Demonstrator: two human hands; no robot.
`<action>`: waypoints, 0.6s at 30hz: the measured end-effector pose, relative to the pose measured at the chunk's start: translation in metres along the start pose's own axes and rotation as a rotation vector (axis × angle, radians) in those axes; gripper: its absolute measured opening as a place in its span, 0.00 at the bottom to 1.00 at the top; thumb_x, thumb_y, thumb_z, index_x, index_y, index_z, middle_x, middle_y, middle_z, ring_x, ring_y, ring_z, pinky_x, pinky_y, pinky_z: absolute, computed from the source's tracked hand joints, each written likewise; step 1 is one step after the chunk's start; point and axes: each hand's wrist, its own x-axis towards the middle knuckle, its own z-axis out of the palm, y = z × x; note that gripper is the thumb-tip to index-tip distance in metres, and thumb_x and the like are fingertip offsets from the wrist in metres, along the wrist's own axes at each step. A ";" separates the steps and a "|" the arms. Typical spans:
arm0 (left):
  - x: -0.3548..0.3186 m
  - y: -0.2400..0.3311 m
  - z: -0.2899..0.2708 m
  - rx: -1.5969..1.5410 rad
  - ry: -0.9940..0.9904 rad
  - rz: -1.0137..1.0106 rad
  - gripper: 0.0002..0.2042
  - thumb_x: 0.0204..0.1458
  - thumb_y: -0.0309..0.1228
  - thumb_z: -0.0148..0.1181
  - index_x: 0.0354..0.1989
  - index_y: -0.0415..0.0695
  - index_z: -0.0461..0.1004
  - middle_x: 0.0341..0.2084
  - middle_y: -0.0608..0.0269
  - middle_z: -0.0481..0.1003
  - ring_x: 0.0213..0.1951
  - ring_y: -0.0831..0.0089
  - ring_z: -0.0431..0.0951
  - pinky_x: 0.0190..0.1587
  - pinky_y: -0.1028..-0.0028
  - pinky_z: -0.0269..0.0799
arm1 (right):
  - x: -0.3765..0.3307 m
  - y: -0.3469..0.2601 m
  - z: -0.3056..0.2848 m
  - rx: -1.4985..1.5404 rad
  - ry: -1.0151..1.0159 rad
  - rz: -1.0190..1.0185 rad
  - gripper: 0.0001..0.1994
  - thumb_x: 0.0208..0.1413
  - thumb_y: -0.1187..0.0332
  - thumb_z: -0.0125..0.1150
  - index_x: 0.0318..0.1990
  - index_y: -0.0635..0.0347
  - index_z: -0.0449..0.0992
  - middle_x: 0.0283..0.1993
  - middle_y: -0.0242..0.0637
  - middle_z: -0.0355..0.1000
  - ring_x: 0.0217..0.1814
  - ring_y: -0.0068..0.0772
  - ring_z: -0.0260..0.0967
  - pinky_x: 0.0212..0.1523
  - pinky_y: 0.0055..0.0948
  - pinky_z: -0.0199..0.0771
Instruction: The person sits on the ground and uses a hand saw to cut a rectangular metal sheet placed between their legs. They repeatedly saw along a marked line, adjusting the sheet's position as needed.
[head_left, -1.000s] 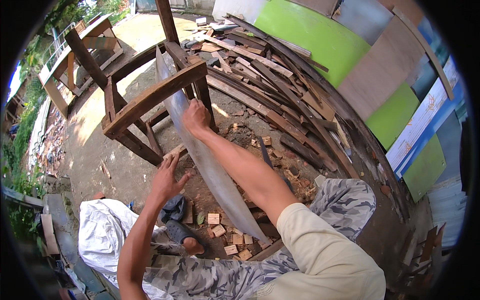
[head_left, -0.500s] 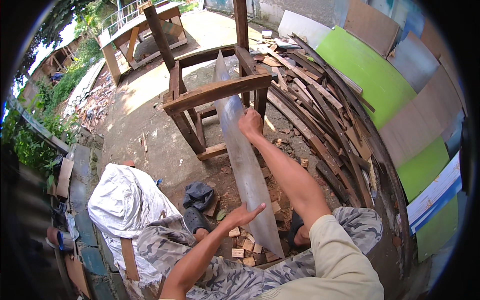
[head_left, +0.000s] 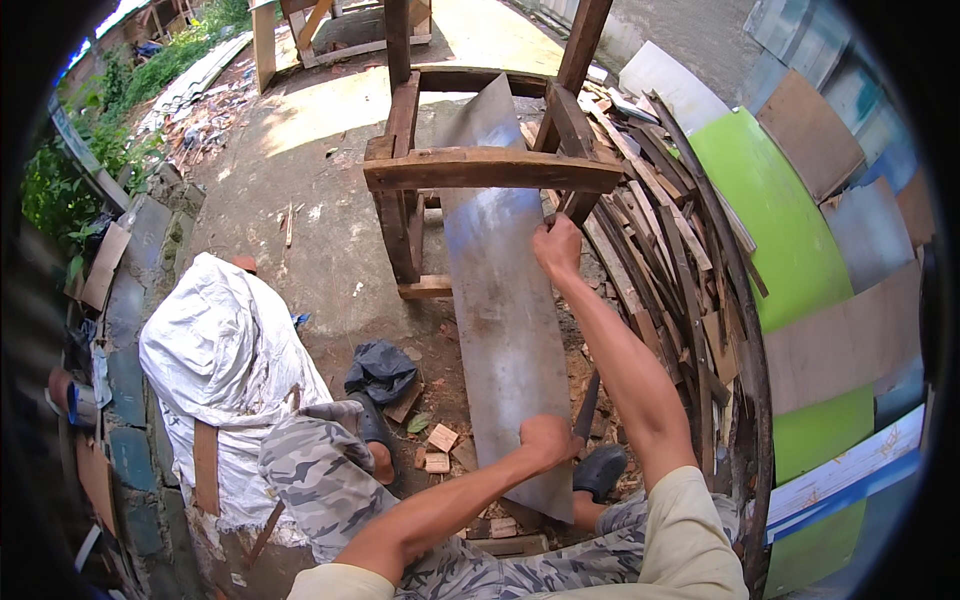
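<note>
A long grey metal sheet [head_left: 505, 330] slopes from a brown wooden chair frame [head_left: 490, 170] down between my knees. Its far end passes under the frame's front rail and shows again behind it. My right hand [head_left: 558, 245] is closed on the sheet's right edge, just below the rail. Lower down, my left hand [head_left: 548, 440] is curled into a fist over the sheet near that same edge; its fingertips are hidden. A dark, narrow, pointed piece [head_left: 588, 400] rises beside the fist, and I cannot tell whether it is held.
Scrap wood strips [head_left: 680, 270] are heaped at the right, along a curved dark pole [head_left: 735, 300] and leaning green and brown panels [head_left: 775, 200]. A white sack [head_left: 230, 350] and black plastic bag [head_left: 380, 370] lie left. Small wood blocks [head_left: 440, 437] lie near my feet.
The metal sheet has turned so more of its face shows. My left hand has gone from an outstretched thumb to a fist near the sheet's right edge. The view has shifted.
</note>
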 end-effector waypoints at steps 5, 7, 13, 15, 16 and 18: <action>-0.016 0.039 -0.012 -0.035 0.026 0.160 0.26 0.53 0.54 0.58 0.33 0.39 0.84 0.30 0.44 0.82 0.38 0.49 0.83 0.42 0.56 0.79 | 0.006 0.002 -0.020 -0.075 -0.011 -0.175 0.10 0.52 0.72 0.56 0.37 0.72 0.77 0.39 0.62 0.77 0.45 0.63 0.76 0.49 0.52 0.75; -0.015 0.060 -0.014 -0.114 0.004 0.189 0.27 0.52 0.55 0.57 0.35 0.38 0.84 0.32 0.43 0.81 0.39 0.48 0.83 0.42 0.54 0.78 | 0.011 -0.003 -0.023 -0.202 -0.009 -0.296 0.10 0.53 0.72 0.56 0.37 0.72 0.77 0.40 0.61 0.76 0.44 0.64 0.76 0.48 0.53 0.75; -0.001 0.095 -0.015 -0.373 0.031 0.415 0.29 0.55 0.56 0.58 0.42 0.36 0.80 0.35 0.45 0.81 0.42 0.52 0.82 0.49 0.58 0.75 | 0.001 -0.023 -0.005 -0.351 -0.194 -0.375 0.09 0.53 0.75 0.57 0.39 0.72 0.76 0.43 0.59 0.75 0.44 0.60 0.77 0.44 0.50 0.79; 0.022 0.111 0.012 -0.736 0.215 0.554 0.30 0.56 0.57 0.58 0.45 0.36 0.78 0.35 0.49 0.80 0.42 0.57 0.81 0.49 0.62 0.74 | -0.009 -0.036 0.009 -0.407 -0.270 -0.474 0.08 0.52 0.75 0.56 0.38 0.71 0.76 0.42 0.59 0.75 0.42 0.61 0.77 0.44 0.50 0.79; 0.024 0.115 0.015 -0.809 0.209 0.542 0.30 0.56 0.57 0.59 0.46 0.36 0.77 0.34 0.50 0.79 0.42 0.59 0.80 0.49 0.63 0.73 | -0.014 -0.036 0.015 -0.432 -0.315 -0.518 0.08 0.52 0.76 0.56 0.38 0.71 0.75 0.42 0.58 0.75 0.42 0.61 0.77 0.44 0.50 0.79; 0.023 0.132 0.000 -0.846 0.104 0.453 0.31 0.56 0.58 0.59 0.46 0.36 0.76 0.34 0.52 0.78 0.41 0.62 0.79 0.49 0.65 0.73 | -0.027 -0.026 0.016 -0.434 -0.341 -0.586 0.08 0.51 0.77 0.55 0.38 0.71 0.75 0.42 0.58 0.74 0.43 0.60 0.77 0.44 0.49 0.79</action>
